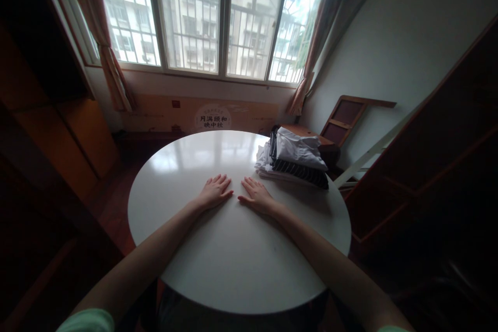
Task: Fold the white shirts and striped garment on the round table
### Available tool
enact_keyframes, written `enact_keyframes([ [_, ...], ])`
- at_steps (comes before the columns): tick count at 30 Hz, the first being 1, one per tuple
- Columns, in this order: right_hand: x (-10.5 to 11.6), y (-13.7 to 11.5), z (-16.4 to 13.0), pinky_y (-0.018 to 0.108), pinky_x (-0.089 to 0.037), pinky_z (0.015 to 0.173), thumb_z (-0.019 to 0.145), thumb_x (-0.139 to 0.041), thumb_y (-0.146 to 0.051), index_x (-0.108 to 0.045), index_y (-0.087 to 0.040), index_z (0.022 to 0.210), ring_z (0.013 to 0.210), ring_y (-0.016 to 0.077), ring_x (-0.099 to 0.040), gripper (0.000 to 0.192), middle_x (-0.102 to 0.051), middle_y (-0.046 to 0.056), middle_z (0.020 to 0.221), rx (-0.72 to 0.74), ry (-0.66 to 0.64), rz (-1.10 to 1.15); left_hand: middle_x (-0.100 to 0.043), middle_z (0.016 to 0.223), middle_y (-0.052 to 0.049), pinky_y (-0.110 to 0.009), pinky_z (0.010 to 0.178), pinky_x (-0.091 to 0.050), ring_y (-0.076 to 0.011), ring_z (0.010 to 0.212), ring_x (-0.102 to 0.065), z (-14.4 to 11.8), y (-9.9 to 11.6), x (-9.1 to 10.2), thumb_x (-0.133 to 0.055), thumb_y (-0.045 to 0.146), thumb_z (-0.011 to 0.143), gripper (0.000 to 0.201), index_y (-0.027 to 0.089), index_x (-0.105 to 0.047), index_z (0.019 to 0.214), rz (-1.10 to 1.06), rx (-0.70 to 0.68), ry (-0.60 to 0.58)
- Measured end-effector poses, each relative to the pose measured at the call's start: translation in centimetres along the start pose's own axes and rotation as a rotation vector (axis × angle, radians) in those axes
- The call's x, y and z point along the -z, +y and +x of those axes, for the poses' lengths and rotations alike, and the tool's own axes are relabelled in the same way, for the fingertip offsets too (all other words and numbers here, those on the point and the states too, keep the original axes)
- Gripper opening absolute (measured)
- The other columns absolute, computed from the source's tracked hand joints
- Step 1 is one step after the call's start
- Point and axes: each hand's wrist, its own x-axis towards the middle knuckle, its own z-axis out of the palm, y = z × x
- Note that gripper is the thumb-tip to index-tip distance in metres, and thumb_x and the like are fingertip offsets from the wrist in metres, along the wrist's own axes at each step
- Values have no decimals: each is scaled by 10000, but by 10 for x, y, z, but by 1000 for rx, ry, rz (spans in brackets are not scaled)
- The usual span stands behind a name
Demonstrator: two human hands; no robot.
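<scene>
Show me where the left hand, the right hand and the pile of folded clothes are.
left hand (215, 190), head view, back of the hand.
right hand (257, 196), head view, back of the hand.
pile of folded clothes (298, 151), head view, top white garment.

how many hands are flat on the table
2: the left hand and the right hand lie palm down, side by side, mid-table, left of the folded clothes.

Both bare forearms reach in from the lower corners of the frame and converge toward its centre. The left hand (215, 191) lies palm down, fingers extended and slightly spread, pointing up and right. The right hand (257, 196) mirrors it, flat with fingers angled up and left. The two sets of fingertips sit close together but apart. Neither hand holds anything; pale green sleeves show at the bottom edge.
</scene>
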Motion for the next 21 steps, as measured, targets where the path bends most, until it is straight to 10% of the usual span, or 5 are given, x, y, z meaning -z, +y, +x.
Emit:
enact_keyframes([
  [21, 3, -2, 0, 432, -205, 1073, 843, -357, -595, -363, -106, 1358, 1343, 275, -229, 710, -277, 153, 1446, -6, -15, 4, -303, 1451, -99, -480, 1063, -220, -279, 1340, -242, 0, 0, -1, -296, 522, 870, 580, 195, -384, 1341, 37, -11, -6],
])
